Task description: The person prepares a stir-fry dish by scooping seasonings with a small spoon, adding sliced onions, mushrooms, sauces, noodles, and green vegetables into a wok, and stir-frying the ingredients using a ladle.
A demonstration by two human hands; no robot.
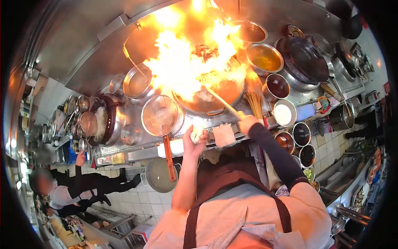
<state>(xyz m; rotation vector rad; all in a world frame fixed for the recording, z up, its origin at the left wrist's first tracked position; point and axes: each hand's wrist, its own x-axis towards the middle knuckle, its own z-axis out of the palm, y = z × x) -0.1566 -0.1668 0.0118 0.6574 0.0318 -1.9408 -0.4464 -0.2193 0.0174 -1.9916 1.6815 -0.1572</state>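
Large flames rise from a wok (211, 103) in the middle of the stove and hide most of its contents. My right hand (248, 123) is closed round the wooden handle (224, 103) of a utensil, whose head reaches into the wok among the flames. In front of the wok, my left hand (195, 143) is raised with curled fingers round a pale cloth (196, 133). A folded cloth (224, 135) lies on the stove's front edge between my hands. Left of the wok rests a round strainer (160, 115) with a wooden handle pointing toward me.
Metal pots stand right of the wok, one with yellow liquid (265, 58), one with white contents (284, 113). A bamboo brush (254, 103) is beside the wok. Another wok (302, 60) stands far right. At the left, a person (78, 193) works near other pans.
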